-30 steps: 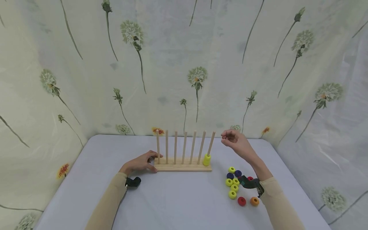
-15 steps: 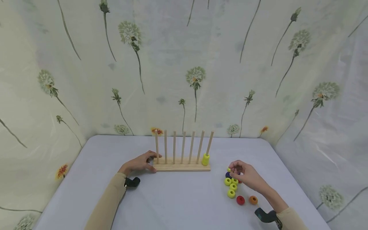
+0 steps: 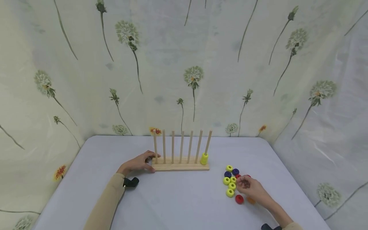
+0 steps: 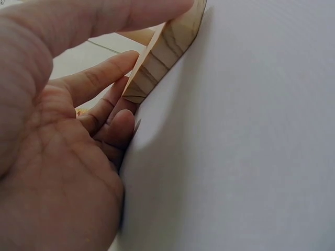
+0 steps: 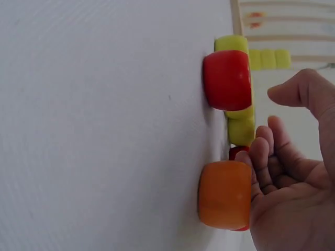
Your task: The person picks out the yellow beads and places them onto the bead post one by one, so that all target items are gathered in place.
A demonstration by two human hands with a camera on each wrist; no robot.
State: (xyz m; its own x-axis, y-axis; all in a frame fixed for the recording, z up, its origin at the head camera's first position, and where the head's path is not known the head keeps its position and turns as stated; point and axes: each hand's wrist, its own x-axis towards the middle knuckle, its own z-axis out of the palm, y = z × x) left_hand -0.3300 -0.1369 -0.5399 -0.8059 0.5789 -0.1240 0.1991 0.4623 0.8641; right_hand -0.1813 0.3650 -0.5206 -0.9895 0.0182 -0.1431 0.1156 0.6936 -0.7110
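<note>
A wooden peg board with several upright pegs stands toward the back of the table. My left hand grips its left end, thumb at the front edge and fingers behind. On the rightmost peg sits a stack of yellow beads. My right hand hovers by the loose beads, holding nothing; thumb and forefinger are apart in the right wrist view. Just beyond its fingertips lies a yellow bead. A red bead and an orange bead rest below the hand, the orange one partly hidden in the head view.
Several yellow beads, a pair of purple beads and more red beads lie clustered right of the board on the white table. A flower-printed curtain rises behind the table's back edge.
My right hand has come down from beside the rightmost peg to the loose beads, moving toward me and to the right. The left hand keeps its grip on the board.
</note>
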